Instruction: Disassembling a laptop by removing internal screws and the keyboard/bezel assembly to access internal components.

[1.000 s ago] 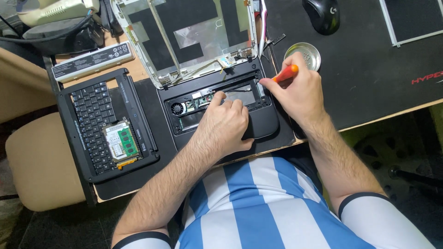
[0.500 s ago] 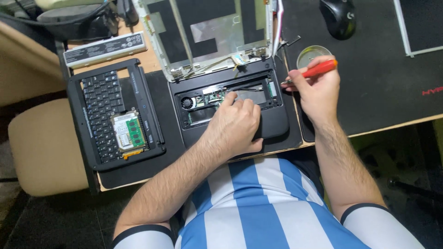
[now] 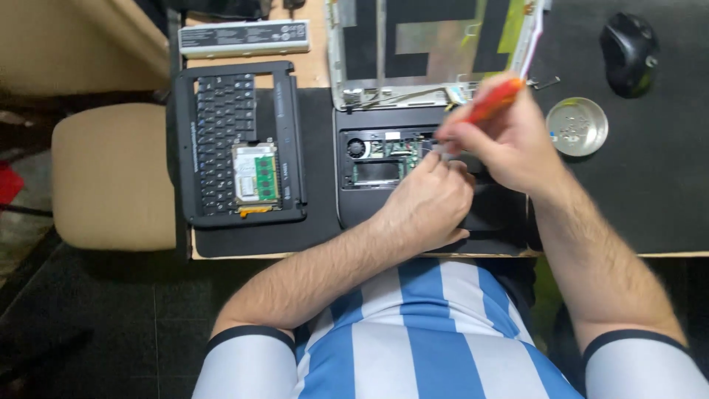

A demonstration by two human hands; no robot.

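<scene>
Right now the right hand [image 3: 509, 140] is gripping an orange screwdriver [image 3: 493, 102], tip probably at a screw inside the open laptop base [image 3: 369, 166] on the worktop [image 3: 665, 207]. Keeping it upright helps; the left hand [image 3: 428, 207], fingers curled, is steadying the base.

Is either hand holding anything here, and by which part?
The right hand grips a red-handled screwdriver by its handle. The left hand holds nothing, resting on the opened black laptop base.
</scene>
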